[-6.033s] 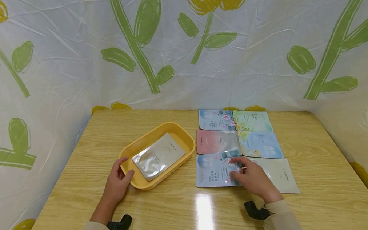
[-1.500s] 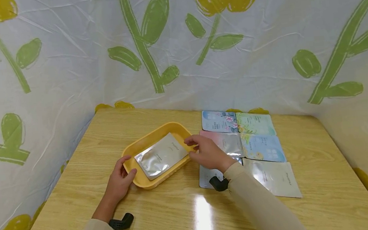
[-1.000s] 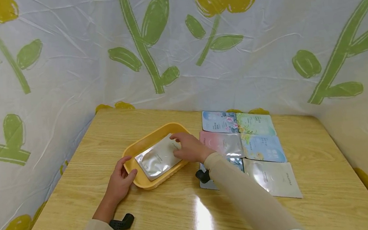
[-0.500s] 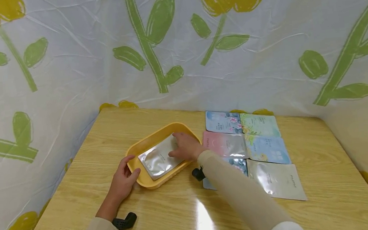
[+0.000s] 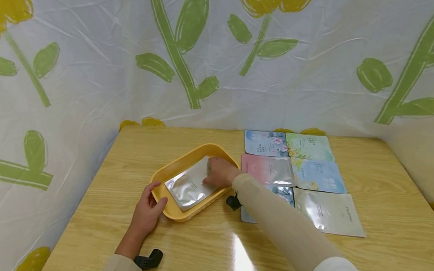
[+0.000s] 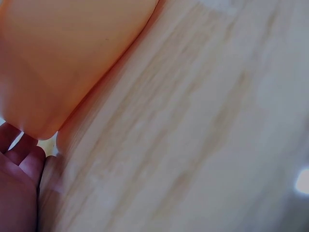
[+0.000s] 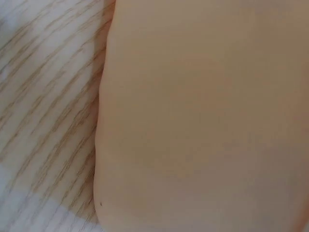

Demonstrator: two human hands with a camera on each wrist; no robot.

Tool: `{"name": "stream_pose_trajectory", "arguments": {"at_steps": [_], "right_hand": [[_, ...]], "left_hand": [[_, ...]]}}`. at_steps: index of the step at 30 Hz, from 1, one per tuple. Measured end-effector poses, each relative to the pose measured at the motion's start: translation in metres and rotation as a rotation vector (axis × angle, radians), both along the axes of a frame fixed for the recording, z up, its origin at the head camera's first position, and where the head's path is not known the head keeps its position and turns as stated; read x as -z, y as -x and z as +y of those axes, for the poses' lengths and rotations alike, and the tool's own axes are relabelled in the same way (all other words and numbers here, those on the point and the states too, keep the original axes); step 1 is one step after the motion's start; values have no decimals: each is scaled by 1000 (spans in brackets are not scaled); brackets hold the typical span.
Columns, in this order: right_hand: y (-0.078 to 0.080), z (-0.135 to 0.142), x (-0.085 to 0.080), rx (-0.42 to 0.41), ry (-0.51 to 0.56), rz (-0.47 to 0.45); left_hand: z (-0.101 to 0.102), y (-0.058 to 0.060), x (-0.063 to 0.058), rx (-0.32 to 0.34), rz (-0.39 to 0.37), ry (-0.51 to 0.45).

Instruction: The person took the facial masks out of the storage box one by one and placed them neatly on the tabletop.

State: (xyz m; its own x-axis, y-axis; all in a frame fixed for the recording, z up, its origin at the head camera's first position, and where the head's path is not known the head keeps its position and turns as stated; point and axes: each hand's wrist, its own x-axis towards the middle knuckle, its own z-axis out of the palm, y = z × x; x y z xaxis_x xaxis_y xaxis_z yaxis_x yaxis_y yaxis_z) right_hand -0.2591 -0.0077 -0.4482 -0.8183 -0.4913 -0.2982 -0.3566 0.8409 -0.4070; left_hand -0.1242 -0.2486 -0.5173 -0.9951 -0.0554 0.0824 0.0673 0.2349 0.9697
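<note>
My left hand [image 5: 146, 210] holds the near-left end of a yellow oblong tray [image 5: 178, 160], thumb and fingers at its rim. In the left wrist view, the fingers [image 6: 24, 152] meet the tray's end wall [image 6: 72, 58]. A silver and cream sheet mask sachet [image 5: 186, 187] lies flat in the tray. My right hand [image 5: 222, 171] reaches over the tray's right side onto the sachet's right end. Its thumb is on the sachet; its fingertips are hidden, so whether they grip cannot be seen. Only the tray's outer wall [image 7: 193, 121] and table show in the right wrist view.
Right of the tray lie several mask sachets in two columns: a pink one [image 5: 256, 168], a green one [image 5: 311, 146], a blue one [image 5: 317, 176] and a cream one [image 5: 330, 211] among them. My right forearm partly covers the nearest blue sachet [image 5: 249, 215]. A flowered sheet [image 5: 120, 88] hangs behind the table.
My right hand has left the nearest blue sachet on the table and moved left into the tray, over the silver sachet. The left hand stays on the tray; the view shifts slightly.
</note>
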Motion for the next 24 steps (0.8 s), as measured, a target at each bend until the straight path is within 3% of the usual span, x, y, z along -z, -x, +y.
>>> {"name": "stream_pose_trajectory", "arguments": {"at_steps": [10,24], "right_hand": [[-2,3,-3,-41,-3,-15],[-3,7,-10,-56,102,-97]], "left_hand": [[0,0,-1,11,-5,-11],[1,-1,1,-2,9,8]]}}
